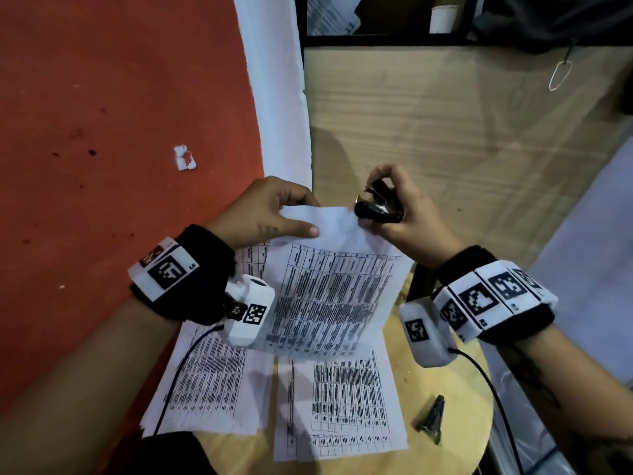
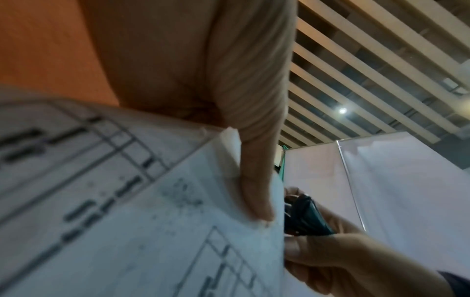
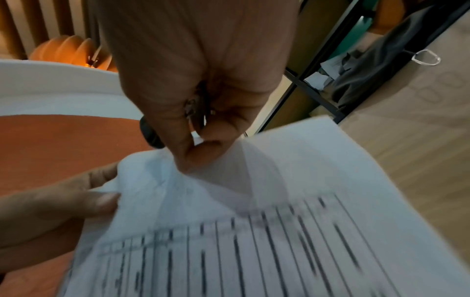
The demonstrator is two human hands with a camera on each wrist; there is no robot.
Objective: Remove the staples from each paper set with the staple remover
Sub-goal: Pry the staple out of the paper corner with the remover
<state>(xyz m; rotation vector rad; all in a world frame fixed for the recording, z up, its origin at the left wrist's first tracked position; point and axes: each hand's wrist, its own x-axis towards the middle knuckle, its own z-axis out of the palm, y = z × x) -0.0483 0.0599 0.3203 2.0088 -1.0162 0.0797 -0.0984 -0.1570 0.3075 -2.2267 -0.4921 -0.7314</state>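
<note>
My left hand point(image 1: 305, 216) pinches the top edge of a printed paper set point(image 1: 335, 279) and holds it up over the table; its thumb point(image 2: 254, 193) presses on the sheet. My right hand point(image 1: 382, 197) grips a black staple remover point(image 1: 375, 210) at the set's top right corner. From the left wrist, the staple remover point(image 2: 302, 217) shows just past the paper's edge. The right wrist view has my fingers point(image 3: 203, 148) down at the crumpled corner of the paper set point(image 3: 254, 201), with a bit of the black staple remover point(image 3: 151, 134) beside them. No staple is visible.
More printed sheets point(image 1: 212, 382) point(image 1: 342, 406) lie flat on the round wooden table point(image 1: 445, 378) under the held set. A small black metal object point(image 1: 433, 418) lies on the table's right side. Red floor point(image 1: 102, 132) is on the left, a wooden panel point(image 1: 445, 132) ahead.
</note>
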